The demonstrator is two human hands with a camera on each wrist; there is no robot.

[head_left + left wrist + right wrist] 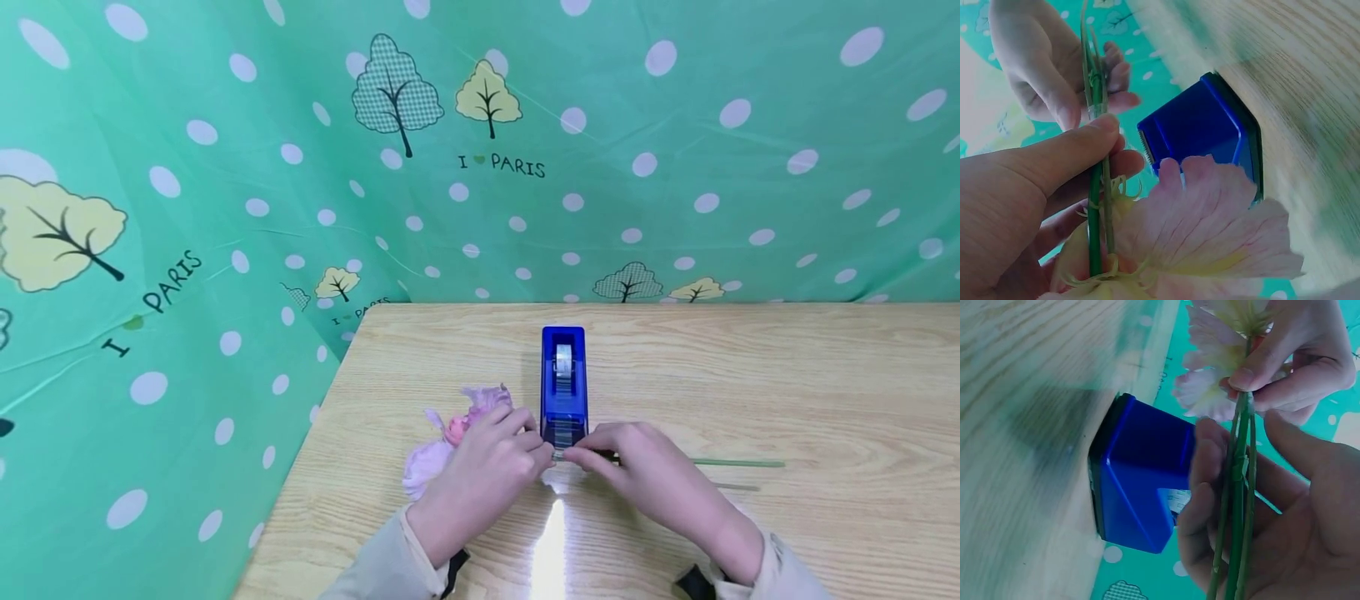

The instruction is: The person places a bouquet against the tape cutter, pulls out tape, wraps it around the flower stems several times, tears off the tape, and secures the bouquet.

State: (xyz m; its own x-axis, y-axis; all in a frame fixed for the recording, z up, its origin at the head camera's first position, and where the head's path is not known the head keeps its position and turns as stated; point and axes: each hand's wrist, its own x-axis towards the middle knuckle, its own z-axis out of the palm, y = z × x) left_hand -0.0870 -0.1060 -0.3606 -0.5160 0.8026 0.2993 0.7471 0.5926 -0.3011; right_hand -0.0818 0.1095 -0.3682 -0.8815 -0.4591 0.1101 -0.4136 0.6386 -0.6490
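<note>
Artificial flowers with pink and lilac petals [427, 467] lie by my left hand [487, 471], their heads partly hidden under it. That hand pinches the green stems [1094, 219] between thumb and fingers, just below the blossoms. A shiny band of clear tape [1096, 111] shows on the stems beside the left thumb tip. My right hand [648, 475] is around the stems farther along. In the right wrist view its thumb [1294, 440] and loosely bent fingers stand apart on either side of them. Directly beyond both hands is a blue tape dispenser [564, 400], cutting edge toward them.
A roll of clear tape [563, 360] sits in the dispenser. Stem ends [738, 462] extend right over the wooden table [825, 375]. Green polka-dot cloth [600, 167] hangs behind and at the left side.
</note>
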